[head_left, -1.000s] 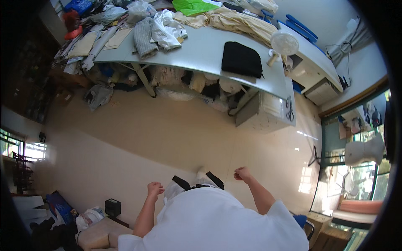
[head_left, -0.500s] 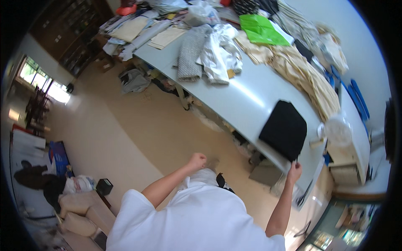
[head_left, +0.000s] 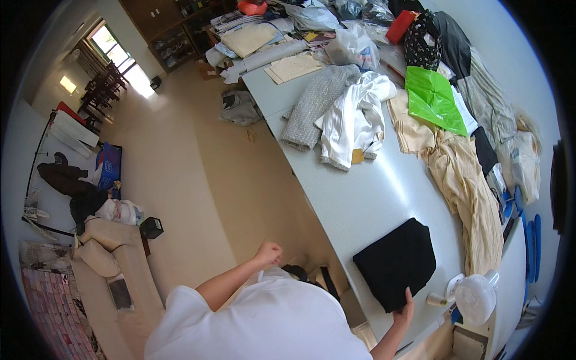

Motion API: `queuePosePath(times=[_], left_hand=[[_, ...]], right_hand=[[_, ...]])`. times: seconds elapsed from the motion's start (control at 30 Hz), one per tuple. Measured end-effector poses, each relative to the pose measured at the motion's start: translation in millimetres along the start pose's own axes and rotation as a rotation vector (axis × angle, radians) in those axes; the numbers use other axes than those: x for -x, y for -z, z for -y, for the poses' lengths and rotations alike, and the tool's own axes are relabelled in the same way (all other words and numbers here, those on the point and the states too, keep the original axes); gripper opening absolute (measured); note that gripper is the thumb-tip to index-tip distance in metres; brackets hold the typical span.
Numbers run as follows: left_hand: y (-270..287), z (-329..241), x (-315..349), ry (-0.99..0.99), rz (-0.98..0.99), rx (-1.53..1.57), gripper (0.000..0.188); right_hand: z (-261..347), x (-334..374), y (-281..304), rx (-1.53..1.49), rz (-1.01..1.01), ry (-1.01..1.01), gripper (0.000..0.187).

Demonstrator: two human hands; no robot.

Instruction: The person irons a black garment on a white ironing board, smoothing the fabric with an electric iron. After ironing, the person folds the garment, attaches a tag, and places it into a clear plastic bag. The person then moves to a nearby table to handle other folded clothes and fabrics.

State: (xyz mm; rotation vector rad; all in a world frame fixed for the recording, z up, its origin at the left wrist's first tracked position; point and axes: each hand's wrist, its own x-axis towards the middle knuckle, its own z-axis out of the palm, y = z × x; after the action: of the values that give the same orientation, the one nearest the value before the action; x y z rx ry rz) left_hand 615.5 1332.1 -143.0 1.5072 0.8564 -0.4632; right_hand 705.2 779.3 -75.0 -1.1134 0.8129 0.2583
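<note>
A folded black cloth (head_left: 396,261) lies flat near the front edge of the pale table (head_left: 327,207), on my right. My right hand (head_left: 403,311) is at its near corner, touching it, with a finger stretched along the cloth's edge; the other fingers show only in part. My left hand (head_left: 269,254) hangs in front of my body, off the table, its fingers curled closed with nothing visible in them. Just right of the cloth stand a cone-shaped spool (head_left: 436,299) and a small white fan (head_left: 476,298).
Farther along the table lie a white satin garment (head_left: 354,120), a grey textured fabric (head_left: 321,108), a long cream cloth (head_left: 459,180) and a bright green bag (head_left: 435,101). Papers and plastic bags pile up at the far end. To the left stands a beige sofa (head_left: 129,270).
My view has turned, so the table and cloth sit lower in it. My right hand has gone from pinching the black cloth's corner to touching its edge with a straightened finger. My left stays curled.
</note>
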Motion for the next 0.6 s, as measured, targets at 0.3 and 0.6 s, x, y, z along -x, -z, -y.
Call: queuePosePath(times=[0.3,0.6], left_hand=[[-22.1,-14.2,3.3,0.106,-0.022,0.066,0.017],[34.3,-53.8,-40.9,0.029,0.015,0.169,0.019]], right_hand=[[15.3,1.3,-25.8,-0.186,0.089,-0.09,0.054],[84.3,36.1,-168.7,-0.113,0.225,0.164,0.061]])
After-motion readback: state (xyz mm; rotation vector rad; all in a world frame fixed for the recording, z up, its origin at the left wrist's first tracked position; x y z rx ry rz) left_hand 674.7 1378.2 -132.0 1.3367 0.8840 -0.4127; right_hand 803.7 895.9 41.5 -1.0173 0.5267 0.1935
